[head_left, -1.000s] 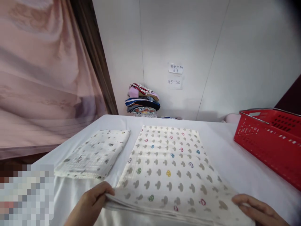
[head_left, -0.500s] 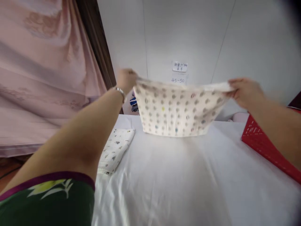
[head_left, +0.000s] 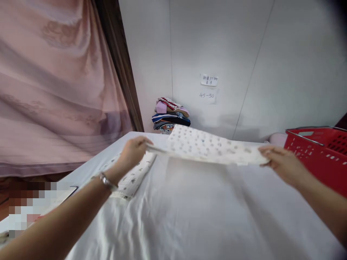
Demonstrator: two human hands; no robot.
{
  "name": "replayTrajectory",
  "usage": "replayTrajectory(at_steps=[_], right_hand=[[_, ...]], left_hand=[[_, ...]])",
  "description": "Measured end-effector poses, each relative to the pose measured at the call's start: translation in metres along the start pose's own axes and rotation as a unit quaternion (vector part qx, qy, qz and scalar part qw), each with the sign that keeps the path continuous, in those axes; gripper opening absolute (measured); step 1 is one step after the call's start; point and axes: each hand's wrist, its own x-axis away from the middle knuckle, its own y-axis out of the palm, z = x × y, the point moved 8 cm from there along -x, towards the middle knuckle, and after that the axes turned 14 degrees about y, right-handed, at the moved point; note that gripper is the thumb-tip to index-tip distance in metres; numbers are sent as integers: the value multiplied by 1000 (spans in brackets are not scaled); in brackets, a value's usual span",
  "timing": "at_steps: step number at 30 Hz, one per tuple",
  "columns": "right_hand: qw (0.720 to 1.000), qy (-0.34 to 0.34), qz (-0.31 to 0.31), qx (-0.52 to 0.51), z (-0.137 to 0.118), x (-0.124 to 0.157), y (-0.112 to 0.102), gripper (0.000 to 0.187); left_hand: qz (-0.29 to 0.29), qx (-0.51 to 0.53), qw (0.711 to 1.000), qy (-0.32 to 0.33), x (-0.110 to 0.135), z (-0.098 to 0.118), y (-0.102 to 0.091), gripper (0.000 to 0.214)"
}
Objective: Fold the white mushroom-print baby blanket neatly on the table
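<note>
My left hand [head_left: 133, 151] and my right hand [head_left: 279, 162] each pinch one near corner of a cream cloth [head_left: 208, 146] printed with small grey and coloured shapes. The cloth hangs almost flat in the air, low over the white-covered table [head_left: 189, 213], its far edge towards the wall. My left wrist wears a metal bracelet. Under my left hand lies a second, folded cloth [head_left: 132, 178] with a grey print, flat on the table.
A red plastic basket [head_left: 320, 151] stands at the table's right edge. A stack of folded coloured clothes [head_left: 170, 115] sits against the white wall at the back, below two paper notes [head_left: 208, 88]. A pink curtain [head_left: 54, 86] hangs on the left.
The patterned cloth lay folded on the table, was lifted high and held upright by both hands, and has now come down to a nearly flat spread just above the table.
</note>
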Motion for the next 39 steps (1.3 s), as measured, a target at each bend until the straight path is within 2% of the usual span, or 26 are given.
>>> replayTrajectory(at_steps=[2,4,6,7,10,12,15,18,20,23,25,27,30,35,37,39], right_hand=[[994,102,-33,34,73,16,5,22],[976,201,-77,43,135,39,11,23],[962,259,-87,15,172,61,9,21],[961,262,-85,4,180,69,6,22],[970,232,-65,-11,180,86,-6,24],[968,244,-65,-13,182,93,-10,24],[953,291,-82,-10,193,104,-6,23],[956,280,-90,2,197,108,0,28],[956,279,-78,43,199,109,1,32],[947,268,-52,167,201,108,-3,35],[937,228,-40,261,199,104,-6,36],[919,168,-30,356,195,102,-8,36],[871,91,-11,482,190,104,-11,38],[793,50,31,606,183,121,-13,44],[789,-2,49,612,172,131,-3,41],[800,-81,34,593,159,141,20,37]], left_hand=[[-72,13,997,-37,50,-33,39,29],[-122,36,988,-92,96,-61,70,29],[-134,66,979,-142,130,-79,85,28],[-123,81,977,-156,141,-84,86,28],[-82,98,980,-154,157,-83,77,27],[-79,84,984,-139,163,-80,72,26],[-92,61,987,-114,173,-81,72,25],[-78,41,993,-84,181,-83,71,25],[-77,27,994,-76,185,-85,72,26],[-120,0,992,-46,192,-83,80,26],[-146,-14,989,-4,196,-77,87,26],[-149,-22,988,28,201,-71,90,26],[-145,-23,988,41,208,-67,89,26],[-155,-91,982,54,217,-61,82,29],[-150,-152,974,78,218,-52,77,30],[-145,-205,959,127,218,-35,78,30]])
